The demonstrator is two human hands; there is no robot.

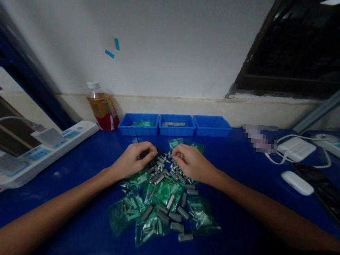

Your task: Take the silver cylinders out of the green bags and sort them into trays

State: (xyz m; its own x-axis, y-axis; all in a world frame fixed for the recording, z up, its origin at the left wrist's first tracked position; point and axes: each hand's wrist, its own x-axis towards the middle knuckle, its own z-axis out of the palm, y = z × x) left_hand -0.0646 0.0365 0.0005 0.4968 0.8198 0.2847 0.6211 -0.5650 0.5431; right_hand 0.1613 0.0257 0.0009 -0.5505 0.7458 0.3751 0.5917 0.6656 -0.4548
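My left hand (136,159) is at the left edge of a heap of small metal parts, thumb and fingertips curled together in a pinch. Opposite it, my right hand (193,163) has its fingers bent and pressed together over the heap's right side. Anything inside either pinch is too small or hidden to make out. Between the hands lie shiny screws (167,157). Nearer to me are loose grey metal spacers (183,213) and green plastic bags (150,229) with metal parts inside. Two more green bags lie just beyond my right hand, one a small green packet (176,143).
Three blue bins stand along the wall: a left bin (138,131) with green bags, a middle bin (176,131) with metal spacers, and a right bin (212,131). A drink bottle (102,108) and power strip (44,153) are left; a white earbud case (297,182) and phone (324,192) right.
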